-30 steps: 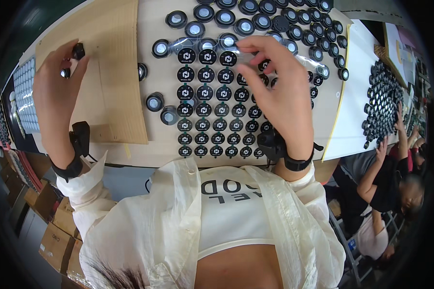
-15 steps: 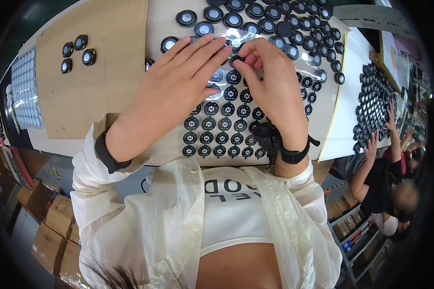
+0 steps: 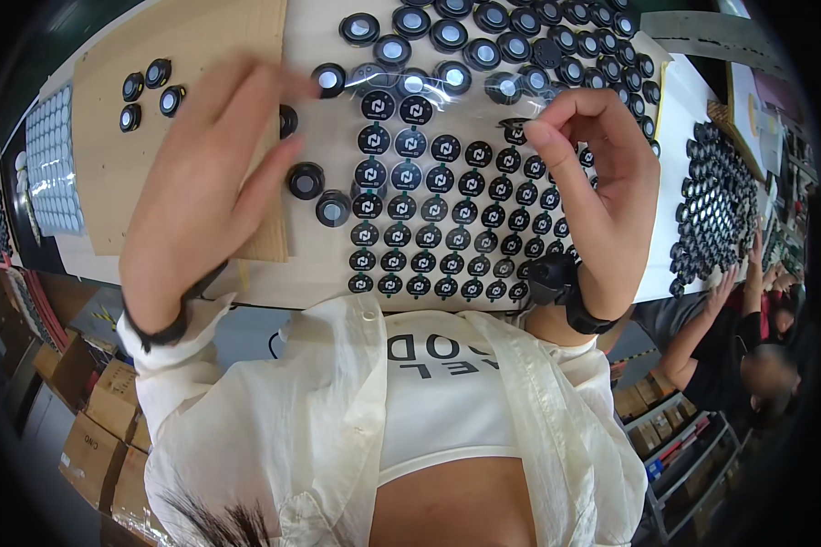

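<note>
- Pale tabletop [image 3: 321, 264] was spread across the upper half of the frame, brown cardboard [image 3: 100, 182] laid over its left part
- One black label [image 3: 514, 131] was pinched at the fingertips of the right hand [image 3: 618, 169], right of centre, above the clear label film [image 3: 456, 108]
- Nothing was seen gripped by the left hand [image 3: 212, 173]; its spread fingers were blurred over the cardboard's right edge
- Only two labels were seen at the left of the film's top row, with a gap beside them; the lower rows were well filled, so most were judged unused
- Four round parts [image 3: 159, 72] were set on the cardboard, upper left; whether labels were on them could not be told
- Many pale-centred black discs [image 3: 449, 36] were crowded at the top, some overlapped by the film's edge
- Dark pieces [image 3: 716, 201] and a co-worker's hand [image 3: 722, 287] were seen at far right, boxes [image 3: 96, 460] at lower left
</note>
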A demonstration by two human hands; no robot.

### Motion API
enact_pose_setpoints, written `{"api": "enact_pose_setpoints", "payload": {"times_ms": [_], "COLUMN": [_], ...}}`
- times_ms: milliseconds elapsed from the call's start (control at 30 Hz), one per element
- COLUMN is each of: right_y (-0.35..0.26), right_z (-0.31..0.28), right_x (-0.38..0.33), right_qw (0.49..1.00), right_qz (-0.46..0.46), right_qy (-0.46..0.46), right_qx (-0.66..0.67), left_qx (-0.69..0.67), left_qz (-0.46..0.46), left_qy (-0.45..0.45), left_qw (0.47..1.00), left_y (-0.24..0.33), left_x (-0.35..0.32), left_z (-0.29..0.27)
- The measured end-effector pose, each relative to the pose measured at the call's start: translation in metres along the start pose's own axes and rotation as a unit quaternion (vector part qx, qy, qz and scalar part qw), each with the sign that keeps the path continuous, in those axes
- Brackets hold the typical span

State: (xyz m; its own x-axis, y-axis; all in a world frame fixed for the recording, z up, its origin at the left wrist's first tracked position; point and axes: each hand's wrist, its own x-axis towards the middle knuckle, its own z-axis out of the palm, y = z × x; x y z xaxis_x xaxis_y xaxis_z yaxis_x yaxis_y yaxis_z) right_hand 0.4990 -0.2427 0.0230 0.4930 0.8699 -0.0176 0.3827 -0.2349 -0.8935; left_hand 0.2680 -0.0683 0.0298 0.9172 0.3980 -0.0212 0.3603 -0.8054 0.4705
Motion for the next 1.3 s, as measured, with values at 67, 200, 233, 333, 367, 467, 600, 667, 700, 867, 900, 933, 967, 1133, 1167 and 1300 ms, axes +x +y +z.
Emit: {"api": "enact_pose_setpoints", "payload": {"times_ms": [67,200,233,333,367,467,600,667,700,867,900,933,967,1133,1167,1300], "right_y": [0.001,0.004,0.004,0.006,0.003,-0.006,-0.018,-0.023,-0.022,-0.004,-0.002,-0.001,-0.002,0.001,0.001,0.002], "right_z": [0.002,0.009,0.01,0.008,0.007,0.003,-0.004,0.003,0.005,0.026,0.028,0.028,0.028,0.028,0.03,0.034], "right_x": [0.002,0.001,0.0,0.0,-0.001,-0.005,-0.011,-0.016,-0.016,-0.016,-0.015,-0.013,-0.012,-0.006,-0.006,-0.004], "right_qw": [1.0,0.997,0.996,0.993,0.994,0.994,0.985,0.982,0.978,0.956,0.947,0.936,0.922,0.938,0.944,0.957], "right_qz": [-0.006,-0.009,-0.009,-0.034,-0.033,-0.044,-0.08,0.008,0.018,0.029,0.036,0.043,0.057,0.06,0.042,0.023], "right_qy": [-0.022,-0.076,-0.087,-0.11,-0.107,-0.098,-0.151,-0.148,-0.156,-0.101,-0.084,-0.068,-0.055,-0.045,-0.039,-0.03], "right_qx": [0.015,0.008,0.01,-0.001,-0.003,-0.009,-0.01,0.117,0.139,0.275,0.309,0.342,0.38,0.338,0.324,0.288], "left_qx": [-0.03,-0.002,-0.014,-0.055,-0.056,-0.101,-0.209,-0.409,-0.454,-0.56,-0.585,-0.61,-0.635,-0.67,-0.662,-0.626], "left_qz": [-0.032,-0.077,-0.064,-0.089,-0.086,-0.061,-0.126,-0.144,-0.123,-0.089,-0.081,-0.072,-0.074,-0.059,-0.06,-0.063], "left_qy": [-0.083,-0.117,-0.092,-0.099,-0.099,-0.048,0.029,0.083,0.05,0.011,0.005,-0.001,-0.003,0.014,0.017,0.038], "left_qw": [0.996,0.99,0.994,0.99,0.99,0.992,0.969,0.897,0.881,0.824,0.807,0.789,0.769,0.74,0.747,0.776], "left_y": [0.011,0.032,0.032,0.024,0.02,0.009,0.001,0.005,0.005,0.023,0.025,0.027,0.028,0.032,0.032,0.033], "left_x": [-0.019,-0.036,-0.037,-0.037,-0.036,-0.035,-0.025,-0.019,-0.013,0.016,0.022,0.026,0.027,0.025,0.025,0.024], "left_z": [0.002,0.025,0.03,0.041,0.04,0.031,0.016,0.019,0.016,0.027,0.032,0.037,0.041,0.053,0.056,0.061]}}
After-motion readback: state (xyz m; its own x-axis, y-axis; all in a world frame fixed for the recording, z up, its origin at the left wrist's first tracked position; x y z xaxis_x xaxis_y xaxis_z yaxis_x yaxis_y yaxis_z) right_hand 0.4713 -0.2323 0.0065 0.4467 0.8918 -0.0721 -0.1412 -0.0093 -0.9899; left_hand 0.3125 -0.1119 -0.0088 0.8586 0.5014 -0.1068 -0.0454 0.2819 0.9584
